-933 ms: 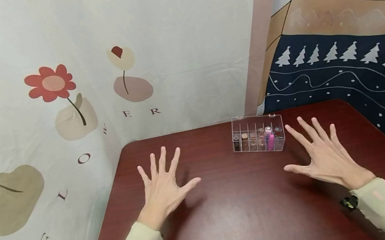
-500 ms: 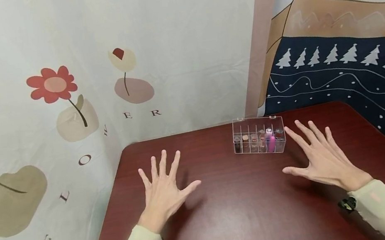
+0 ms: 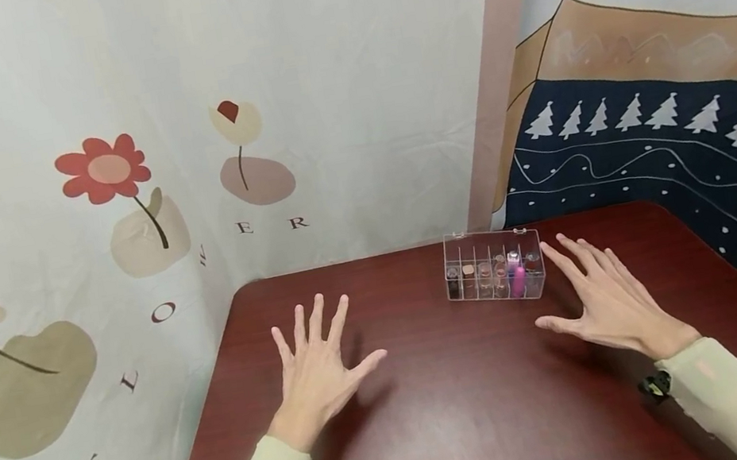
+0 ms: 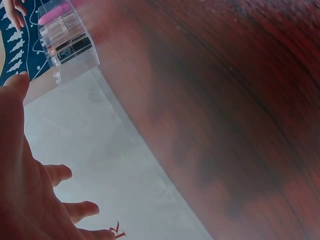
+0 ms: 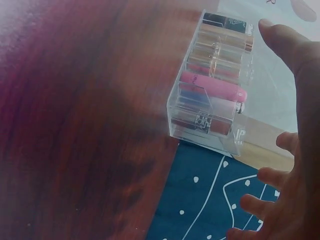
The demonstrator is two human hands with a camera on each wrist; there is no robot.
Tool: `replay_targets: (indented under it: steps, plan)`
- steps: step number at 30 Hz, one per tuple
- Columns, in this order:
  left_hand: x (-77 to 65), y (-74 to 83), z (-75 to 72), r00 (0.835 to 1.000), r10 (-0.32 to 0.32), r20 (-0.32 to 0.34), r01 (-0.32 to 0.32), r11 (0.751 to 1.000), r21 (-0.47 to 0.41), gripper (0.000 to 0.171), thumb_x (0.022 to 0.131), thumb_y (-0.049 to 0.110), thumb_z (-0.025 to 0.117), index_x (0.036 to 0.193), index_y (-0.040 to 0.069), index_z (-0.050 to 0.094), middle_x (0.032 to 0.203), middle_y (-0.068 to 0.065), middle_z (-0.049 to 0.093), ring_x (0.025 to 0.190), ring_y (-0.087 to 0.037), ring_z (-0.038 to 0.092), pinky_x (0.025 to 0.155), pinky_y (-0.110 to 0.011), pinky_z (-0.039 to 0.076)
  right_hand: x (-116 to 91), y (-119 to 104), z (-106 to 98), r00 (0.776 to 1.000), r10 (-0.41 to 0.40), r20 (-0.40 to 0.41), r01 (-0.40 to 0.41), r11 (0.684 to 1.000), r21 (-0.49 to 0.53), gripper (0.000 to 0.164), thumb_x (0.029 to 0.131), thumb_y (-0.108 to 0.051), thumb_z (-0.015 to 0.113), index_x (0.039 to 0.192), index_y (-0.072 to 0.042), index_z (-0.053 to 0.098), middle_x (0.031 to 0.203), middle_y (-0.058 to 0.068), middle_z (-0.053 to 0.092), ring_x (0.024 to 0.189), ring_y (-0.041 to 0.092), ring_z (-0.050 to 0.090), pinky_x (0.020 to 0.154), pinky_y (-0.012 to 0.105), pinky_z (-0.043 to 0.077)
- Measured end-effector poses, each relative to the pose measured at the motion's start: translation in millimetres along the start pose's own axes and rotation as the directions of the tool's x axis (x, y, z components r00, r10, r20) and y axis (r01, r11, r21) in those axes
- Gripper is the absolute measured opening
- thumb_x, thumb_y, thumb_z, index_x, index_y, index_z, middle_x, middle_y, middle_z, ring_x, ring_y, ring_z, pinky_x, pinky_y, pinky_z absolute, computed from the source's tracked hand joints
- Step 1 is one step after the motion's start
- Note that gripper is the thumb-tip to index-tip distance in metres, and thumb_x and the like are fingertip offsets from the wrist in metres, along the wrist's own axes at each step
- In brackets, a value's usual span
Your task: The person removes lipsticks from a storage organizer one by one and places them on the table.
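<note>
A clear plastic organizer box (image 3: pixel 479 243) with divided compartments stands at the back of the table. Lipstick tubes and small cosmetics fill it, among them a bright pink tube (image 5: pixel 212 87) and a dark one (image 4: pixel 75 46). My right hand (image 3: pixel 612 304) hovers just right of the box, fingers spread, its index fingertip overlapping the box's right edge in the head view. Over the left part of the table hovers my left hand (image 3: pixel 316 379), fingers spread wide, well away from the box. Neither hand holds anything.
The dark red-brown wooden table (image 3: pixel 441 411) has rounded far corners. A pale flower-print curtain (image 3: pixel 349 104) hangs behind it and to its left. On the right hangs a navy cloth (image 3: pixel 653 153) with white trees. A dark wristband (image 3: pixel 655 387) shows at the right sleeve.
My right hand has shifted slightly left toward the box, its fingers drawing closer together. My left hand stays nearly in place. The whole head view has dropped a little.
</note>
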State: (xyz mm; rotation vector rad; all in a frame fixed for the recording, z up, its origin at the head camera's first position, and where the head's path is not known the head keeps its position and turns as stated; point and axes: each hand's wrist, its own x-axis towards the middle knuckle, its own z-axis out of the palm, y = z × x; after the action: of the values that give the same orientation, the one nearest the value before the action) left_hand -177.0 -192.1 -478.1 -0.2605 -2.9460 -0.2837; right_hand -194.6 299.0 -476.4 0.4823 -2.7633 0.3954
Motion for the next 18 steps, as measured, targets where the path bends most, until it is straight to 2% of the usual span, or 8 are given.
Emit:
replay_targets:
  steps: [5, 9, 13, 18]
  plan:
    - [0.0, 4.1, -0.2, 1.0, 0.019, -0.016, -0.019, 1.0, -0.011, 0.114, 0.096, 0.095, 0.063, 0.187, 0.044, 0.016, 0.197, -0.01, 0.021, 0.184, -0.048, 0.014, 0.14, -0.087, 0.003, 7.4, 0.6, 0.6, 1.0, -0.02, 0.009, 0.02, 1.0, -0.006, 0.126, 0.087, -0.071, 0.092, 0.185, -0.019, 0.031, 0.184, 0.028, 0.037, 0.157, 0.059, 0.047, 0.127, 0.085, 0.041]
    - [0.8, 7.5, -0.2, 1.0, 0.026, -0.004, -0.026, 1.0, -0.015, 0.113, 0.097, 0.094, 0.062, 0.187, 0.044, 0.016, 0.197, -0.009, 0.021, 0.184, -0.047, 0.014, 0.141, -0.086, 0.003, 15.3, 0.2, 0.5, 0.999, -0.007, 0.048, 0.007, 1.0, 0.004, 0.126, 0.09, -0.069, 0.091, 0.186, -0.018, 0.026, 0.185, 0.029, 0.034, 0.157, 0.061, 0.048, 0.116, 0.086, 0.052]
    - [2.7, 10.8, 0.7, 0.999, 0.04, -0.003, -0.04, 0.999, -0.015, 0.111, 0.099, 0.092, 0.062, 0.188, 0.042, 0.017, 0.196, -0.009, 0.024, 0.183, -0.047, 0.017, 0.141, -0.086, 0.005, 25.3, 0.4, 2.8, 0.995, 0.016, 0.094, -0.02, 0.999, 0.044, 0.128, 0.093, -0.065, 0.091, 0.187, -0.018, 0.021, 0.187, 0.03, 0.029, 0.155, 0.062, 0.049, 0.109, 0.086, 0.057]
    - [8.9, 17.2, 2.5, 0.996, 0.086, -0.038, -0.086, 0.996, -0.01, 0.108, 0.1, 0.089, 0.064, 0.187, 0.039, 0.024, 0.193, -0.011, 0.032, 0.181, -0.046, 0.025, 0.141, -0.086, 0.011, 38.4, 0.4, 6.6, 0.993, 0.026, 0.115, -0.037, 0.994, 0.103, 0.127, 0.094, -0.057, 0.095, 0.188, -0.017, 0.019, 0.187, 0.03, 0.026, 0.153, 0.061, 0.05, 0.102, 0.085, 0.06]
